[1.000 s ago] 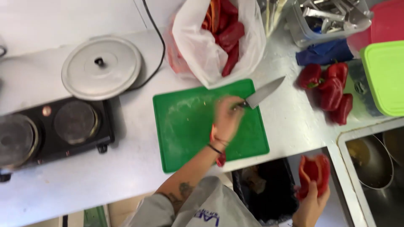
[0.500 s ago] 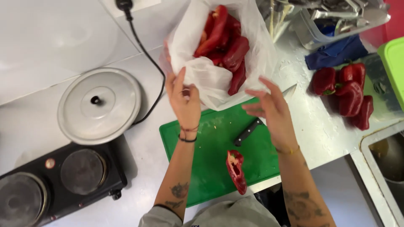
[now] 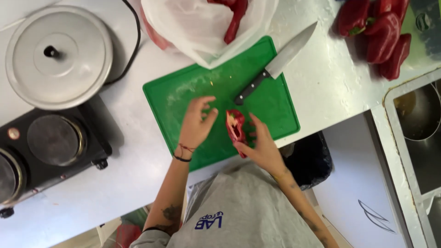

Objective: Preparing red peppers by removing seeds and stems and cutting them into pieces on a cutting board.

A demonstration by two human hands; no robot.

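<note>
On a pale worktop (image 3: 138,151) beside a black two-plate hob (image 3: 50,147) and a round metal lid (image 3: 57,57), a person works over a green cutting board (image 3: 183,96). The right hand (image 3: 262,146) grips a cut red pepper piece (image 3: 235,128) above the board's near edge, pale core facing up. The left hand (image 3: 196,123) hovers just beside it, fingers spread and holding nothing. This looks like the cleaning stage; pulling out the core would call for the free hand to close in. A knife (image 3: 278,62) lies untouched across the board's far corner. The white bag (image 3: 202,27) and whole peppers (image 3: 379,34) are cropped by the frame; the sink (image 3: 413,119) is only partly visible.
</note>
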